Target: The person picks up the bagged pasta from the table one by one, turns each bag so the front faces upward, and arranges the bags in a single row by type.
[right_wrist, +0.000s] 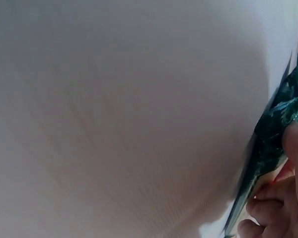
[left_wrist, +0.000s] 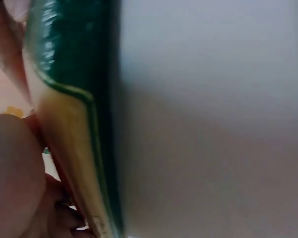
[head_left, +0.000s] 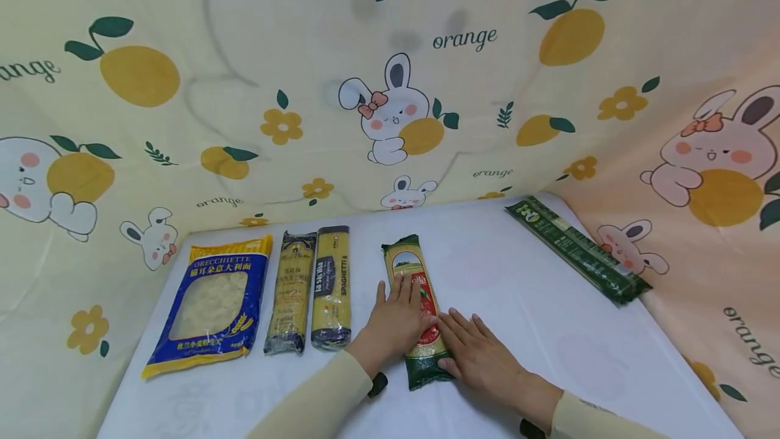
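Observation:
A long pack of pasta (head_left: 428,366) with green ends and a red label lies on the white table, in the middle of the head view. My left hand (head_left: 396,324) rests on top of it with its fingers straight, covering part of the label. On the pack's right edge my right hand (head_left: 487,363) touches with straight fingers, its thumb by the lower green end. The left wrist view shows the pack's green and yellow side (left_wrist: 72,64) close up. In the right wrist view, its crinkled green end (right_wrist: 280,121) appears beside the thumb.
Left of the hands lie a spaghetti pack (head_left: 332,283), a clear pasta pack (head_left: 292,290) and a blue orecchiette bag (head_left: 210,303). A long green pack (head_left: 575,249) lies slanted by the table's right edge. Patterned cloth (head_left: 292,175) hangs behind the white table (head_left: 518,276).

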Action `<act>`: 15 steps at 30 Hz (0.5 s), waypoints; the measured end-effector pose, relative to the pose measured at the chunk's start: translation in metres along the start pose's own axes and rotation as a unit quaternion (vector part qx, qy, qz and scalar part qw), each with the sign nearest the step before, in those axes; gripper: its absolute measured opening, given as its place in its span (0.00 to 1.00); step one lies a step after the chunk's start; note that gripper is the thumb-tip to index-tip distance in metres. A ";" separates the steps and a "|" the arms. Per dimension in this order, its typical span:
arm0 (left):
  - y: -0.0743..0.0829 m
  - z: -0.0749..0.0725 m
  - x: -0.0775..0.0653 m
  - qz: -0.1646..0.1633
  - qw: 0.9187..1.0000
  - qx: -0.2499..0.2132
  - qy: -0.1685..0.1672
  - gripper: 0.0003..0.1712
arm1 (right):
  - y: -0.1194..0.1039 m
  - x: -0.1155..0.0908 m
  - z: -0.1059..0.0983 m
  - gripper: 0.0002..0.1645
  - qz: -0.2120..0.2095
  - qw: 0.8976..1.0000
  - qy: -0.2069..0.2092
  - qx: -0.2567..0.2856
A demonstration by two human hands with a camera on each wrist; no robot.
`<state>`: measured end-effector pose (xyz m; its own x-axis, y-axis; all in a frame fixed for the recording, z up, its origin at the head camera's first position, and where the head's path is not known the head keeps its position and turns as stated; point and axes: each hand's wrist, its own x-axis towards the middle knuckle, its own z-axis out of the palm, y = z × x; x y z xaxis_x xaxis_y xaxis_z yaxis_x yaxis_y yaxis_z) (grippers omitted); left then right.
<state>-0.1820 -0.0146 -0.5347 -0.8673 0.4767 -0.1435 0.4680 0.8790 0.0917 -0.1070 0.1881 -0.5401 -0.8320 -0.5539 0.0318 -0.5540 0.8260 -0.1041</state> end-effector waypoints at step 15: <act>-0.045 -0.009 0.003 -0.014 1.000 0.006 -0.003 0.47 | -0.016 0.047 0.005 0.40 -0.011 1.000 -0.015 0.017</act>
<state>-0.2070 -0.0531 -0.5301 -0.8793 0.4511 -0.1525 0.4448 0.8925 0.0752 -0.1366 0.1484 -0.5419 -0.8182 -0.5750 0.0045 -0.5700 0.8100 -0.1377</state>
